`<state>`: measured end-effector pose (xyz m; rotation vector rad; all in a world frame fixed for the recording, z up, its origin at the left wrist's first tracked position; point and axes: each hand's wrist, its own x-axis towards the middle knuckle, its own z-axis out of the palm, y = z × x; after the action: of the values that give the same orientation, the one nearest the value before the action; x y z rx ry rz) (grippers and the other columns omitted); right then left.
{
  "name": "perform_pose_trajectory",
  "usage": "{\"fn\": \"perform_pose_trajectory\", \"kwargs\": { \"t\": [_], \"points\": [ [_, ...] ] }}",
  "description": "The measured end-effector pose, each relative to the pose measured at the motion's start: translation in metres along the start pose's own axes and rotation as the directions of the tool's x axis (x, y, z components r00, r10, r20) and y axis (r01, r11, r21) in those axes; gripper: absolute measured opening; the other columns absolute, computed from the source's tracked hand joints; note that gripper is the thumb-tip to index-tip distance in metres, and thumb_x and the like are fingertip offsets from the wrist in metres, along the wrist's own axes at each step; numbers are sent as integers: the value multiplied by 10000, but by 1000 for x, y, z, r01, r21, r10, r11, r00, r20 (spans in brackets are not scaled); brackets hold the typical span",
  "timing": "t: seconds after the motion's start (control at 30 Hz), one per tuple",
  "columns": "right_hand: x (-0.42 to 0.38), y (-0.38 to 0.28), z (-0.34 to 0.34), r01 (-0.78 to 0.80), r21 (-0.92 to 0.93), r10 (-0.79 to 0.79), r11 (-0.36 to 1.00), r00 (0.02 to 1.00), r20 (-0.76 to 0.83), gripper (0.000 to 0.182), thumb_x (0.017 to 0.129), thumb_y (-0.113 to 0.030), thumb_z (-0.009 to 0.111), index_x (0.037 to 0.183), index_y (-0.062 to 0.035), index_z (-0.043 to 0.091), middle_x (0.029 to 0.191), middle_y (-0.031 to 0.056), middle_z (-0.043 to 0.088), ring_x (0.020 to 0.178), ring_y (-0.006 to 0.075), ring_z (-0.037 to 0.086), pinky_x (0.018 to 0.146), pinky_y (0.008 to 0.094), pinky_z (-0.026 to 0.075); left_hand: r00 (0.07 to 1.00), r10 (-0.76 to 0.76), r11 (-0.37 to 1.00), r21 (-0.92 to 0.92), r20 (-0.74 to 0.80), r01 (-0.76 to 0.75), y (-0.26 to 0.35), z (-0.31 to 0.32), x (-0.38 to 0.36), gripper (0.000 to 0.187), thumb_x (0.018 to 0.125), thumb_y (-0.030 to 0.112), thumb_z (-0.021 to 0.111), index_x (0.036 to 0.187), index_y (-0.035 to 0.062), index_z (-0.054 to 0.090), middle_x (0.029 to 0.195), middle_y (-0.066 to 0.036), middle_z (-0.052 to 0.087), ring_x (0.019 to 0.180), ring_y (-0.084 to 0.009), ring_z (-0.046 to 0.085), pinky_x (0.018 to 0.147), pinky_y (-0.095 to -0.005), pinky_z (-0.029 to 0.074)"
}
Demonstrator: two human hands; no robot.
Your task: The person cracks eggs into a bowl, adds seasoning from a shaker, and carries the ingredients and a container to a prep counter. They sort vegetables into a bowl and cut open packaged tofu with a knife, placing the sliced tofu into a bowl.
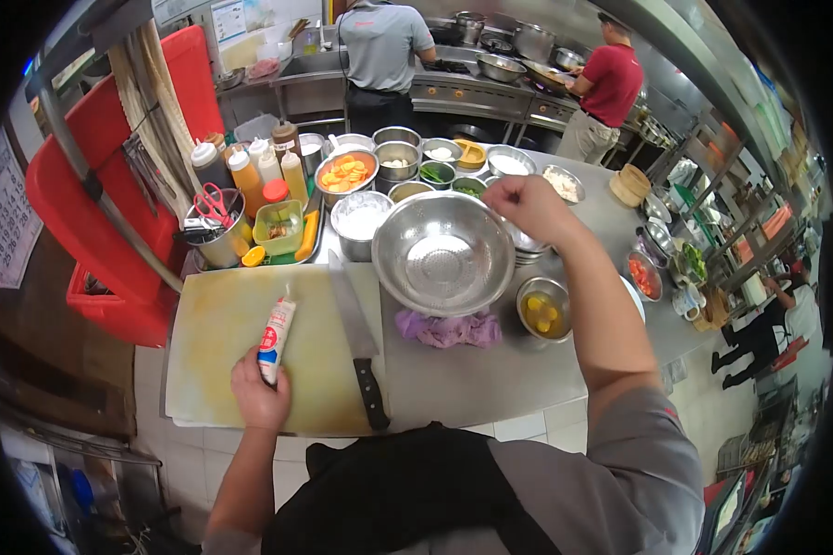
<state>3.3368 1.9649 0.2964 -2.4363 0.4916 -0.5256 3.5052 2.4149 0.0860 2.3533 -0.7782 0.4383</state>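
Observation:
My left hand point(261, 393) is wrapped round the lower end of a white packet point(275, 338) with red and blue print, over the cutting board point(213, 314). To its right a knife point(352, 310) with a black handle lies on the board. My right hand point(530, 208) has its fingers curled at the right rim of a large perforated steel bowl point(444, 254); whether it grips the rim or something small cannot be made out. A purple cloth point(449, 328) shows under the bowl. Right of it is a small bowl of egg yolks point(543, 311).
Sauce bottles point(245, 176), a utensil pot point(220, 236) and several ingredient bowls line the counter's back. A bowl of red pieces point(643, 276) is at the right. Two people point(379, 55) point(608, 83) stand at the stoves; another person point(773, 319) is far right.

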Motion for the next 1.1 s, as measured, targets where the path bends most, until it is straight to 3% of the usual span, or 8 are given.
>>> {"fn": "perform_pose_trajectory", "kwargs": {
  "t": [0.1, 0.2, 0.3, 0.37, 0.67, 0.77, 0.9, 1.1],
  "points": [
    [70, 58, 6, -90, -107, 96, 990, 994, 56, 171, 833, -192, 699, 920, -52, 745, 849, 112, 725, 771, 177, 679, 727, 314, 533, 1000, -13, 1000, 21, -9, 13, 1, 3, -1, 531, 758, 137, 689, 1255, 48, 525, 1108, -198, 575, 1041, -395, 527, 918, -487, 426],
    [128, 106, 28, -8, -153, 28, 988, 991, 127, 173, 795, -205, 701, 908, -89, 763, 845, 99, 733, 804, 203, 697, 759, 339, 544, 999, -36, 998, 51, 2, 36, 3, 5, 3, 525, 756, 119, 679, 1250, 33, 522, 1113, -210, 566, 1038, -400, 528, 922, -483, 429],
    [181, 145, 60, -21, -402, 94, 915, 982, 163, 168, 765, -183, 687, 897, -132, 776, 858, 95, 736, 841, 250, 703, 794, 379, 550, 999, -54, 996, 69, 8, 53, 4, 9, 4, 518, 762, 108, 659, 1250, 11, 514, 1112, -227, 553, 1027, -409, 529, 927, -478, 434],
    [209, 172, 79, 52, -417, 43, 908, 975, 216, 175, 757, -205, 710, 905, -137, 774, 875, 98, 736, 851, 271, 699, 792, 385, 547, 998, -59, 996, 74, 28, 57, 5, 8, 6, 513, 767, 106, 650, 1250, 7, 513, 1111, -228, 551, 1023, -412, 528, 924, -478, 433],
    [257, 186, 130, 64, -618, 161, 784, 940, 301, 189, 761, -251, 724, 915, -152, 770, 964, 99, 732, 958, 273, 683, 849, 405, 538, 995, -70, 989, 135, 69, 60, 1, 12, 7, 516, 771, 116, 636, 1253, -1, 495, 1107, -234, 542, 1027, -420, 513, 922, -490, 418],
    [260, 194, 133, 43, -602, 187, 797, 931, 315, 243, 768, -235, 698, 985, -152, 769, 1056, 108, 724, 997, 309, 680, 876, 415, 539, 996, -52, 987, 154, 65, 41, -2, 13, 7, 518, 771, 121, 637, 1255, 2, 496, 1114, -235, 543, 1033, -422, 510, 923, -492, 418],
    [261, 194, 116, 31, -421, 115, 906, 941, 317, 183, 749, -223, 744, 881, -98, 758, 876, 125, 729, 839, 271, 688, 781, 396, 542, 996, -64, 985, 162, 65, 53, 0, 13, 6, 515, 774, 129, 639, 1254, 5, 501, 1116, -231, 546, 1040, -420, 508, 930, -492, 416],
    [244, 189, 82, -14, -224, 65, 974, 974, 219, 207, 759, -245, 735, 903, -100, 770, 890, 123, 732, 833, 263, 687, 791, 382, 541, 996, -58, 987, 156, 68, 47, 2, 11, 7, 507, 777, 129, 638, 1248, -1, 506, 1112, -225, 553, 1037, -416, 511, 934, -487, 415]
  ]
}}
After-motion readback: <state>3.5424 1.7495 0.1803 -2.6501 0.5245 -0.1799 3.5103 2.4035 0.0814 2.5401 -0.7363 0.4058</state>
